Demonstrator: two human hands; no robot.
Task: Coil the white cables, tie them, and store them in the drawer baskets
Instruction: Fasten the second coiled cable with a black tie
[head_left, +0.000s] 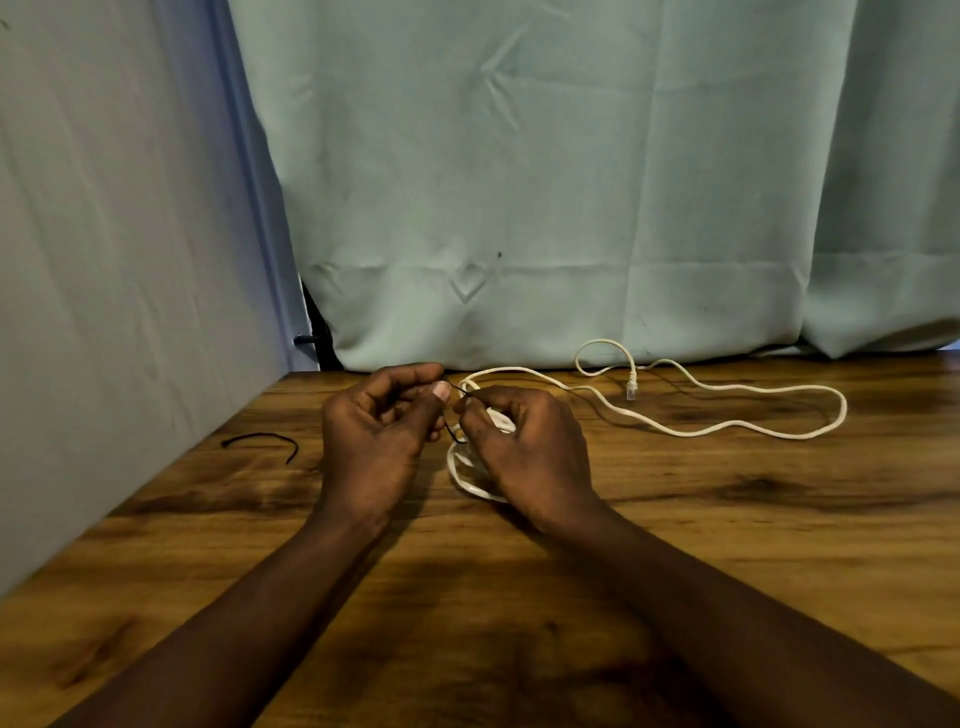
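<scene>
My left hand (379, 431) and right hand (519, 447) pinch a black tie (450, 432) | white cable (453, 467) coiled beneath right palm | spare tie (260, 436) lies left of grip

Dim, warm light falls on my bench (753, 519) from above and from my side. The white cable (680, 434) lays a thin shadow on its far side, and soft darkness pools under my forearms (701, 608). The curtain (519, 156) is evenly lit. Edges bow with the wide lens; detail is slightly soft throughout.
</scene>
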